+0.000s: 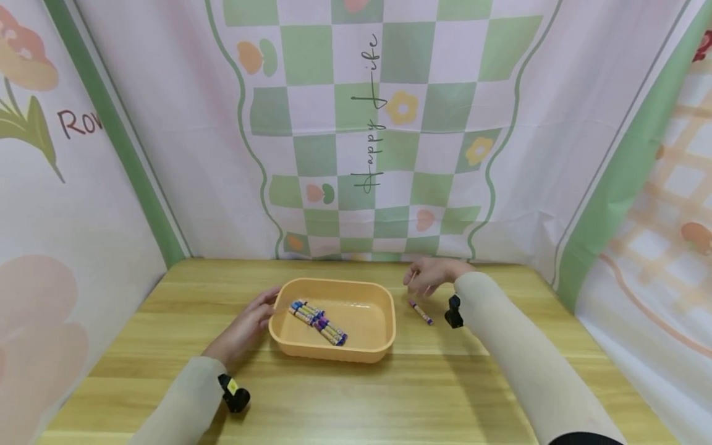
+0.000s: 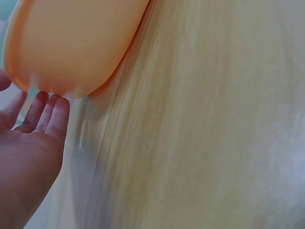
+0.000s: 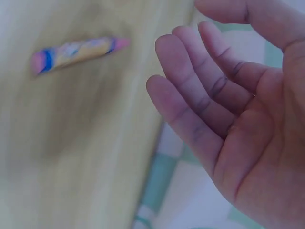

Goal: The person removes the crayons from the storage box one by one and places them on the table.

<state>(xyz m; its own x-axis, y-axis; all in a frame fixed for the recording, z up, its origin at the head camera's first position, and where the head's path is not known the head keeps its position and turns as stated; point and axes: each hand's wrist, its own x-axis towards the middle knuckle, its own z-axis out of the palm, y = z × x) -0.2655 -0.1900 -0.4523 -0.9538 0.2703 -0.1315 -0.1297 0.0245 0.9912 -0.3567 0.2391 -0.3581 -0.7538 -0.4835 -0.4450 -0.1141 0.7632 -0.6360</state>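
One crayon (image 1: 421, 312) lay toward the worktop's (image 1: 345, 402) far edge, near the loosely spread right hand (image 1: 435, 275); the left hand (image 1: 245, 326), fingers extended, touched the tray (image 1: 334, 353). The backdrop (image 1: 356, 102) read "Happy Life".

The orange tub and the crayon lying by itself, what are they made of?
The tub looks like smooth, slightly shiny plastic: its walls are one even colour with small glints. The crayon is probably wax in a paper wrapper: a bare pink tip pokes out of a patterned sleeve. It's blurry up close, so the paper is a guess.
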